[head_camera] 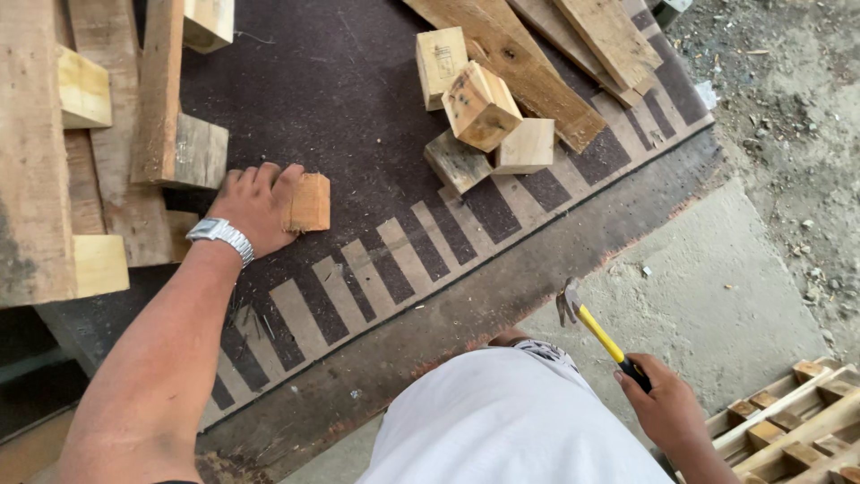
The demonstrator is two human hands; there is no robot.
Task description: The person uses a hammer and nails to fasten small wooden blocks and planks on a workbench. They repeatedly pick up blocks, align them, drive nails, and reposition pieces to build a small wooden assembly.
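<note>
My left hand (253,204), with a metal watch on its wrist, grips a small wooden block (311,203) that rests on the dark board (358,81). Down at the lower right, my right hand (665,410) holds a claw hammer (593,328) by its black grip; the yellow shaft points up and left, and the steel head hangs above the concrete floor. Several loose wooden blocks (481,106) lie in a heap further up the board, apart from both hands.
A partly built pallet of planks and blocks (98,143) lies at the left, touching my left hand's side. Long planks (573,54) lean across the top right. Another pallet corner (797,421) sits at the bottom right. Nails lie scattered (251,314) on the board near my forearm.
</note>
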